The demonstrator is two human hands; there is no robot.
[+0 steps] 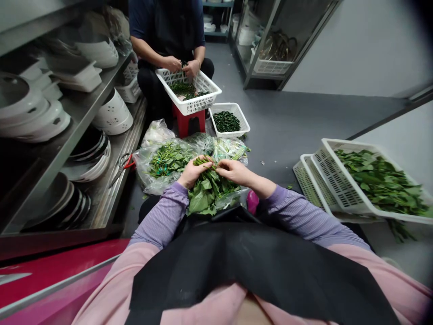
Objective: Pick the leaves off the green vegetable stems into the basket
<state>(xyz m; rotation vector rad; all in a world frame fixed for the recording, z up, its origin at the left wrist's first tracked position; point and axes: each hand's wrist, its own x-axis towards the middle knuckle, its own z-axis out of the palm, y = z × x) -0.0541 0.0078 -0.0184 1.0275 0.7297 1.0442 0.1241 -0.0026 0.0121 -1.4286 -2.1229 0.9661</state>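
My left hand (195, 171) is closed around a bunch of leafy greens (207, 192), stem ends up and broad leaves hanging toward my lap. Close beside it, my right hand (233, 171) has its thumb and fingers pinched together at the stems; what lies between the fingertips is too small to make out. Just ahead on the floor, an open plastic bag (145, 169) holds more greens with stems (169, 159). Another clear bag (230, 149) with pale green stalks lies beyond my right hand.
Opposite, a co-worker's hands (182, 65) work over a white basket (189, 107) on a red stool (187, 124). A smaller basket holds green chillies (226, 122). Leafy greens fill a basket (352, 198) at right. Red-handled scissors (122, 167) rest by the dish shelf (111, 198) at left.
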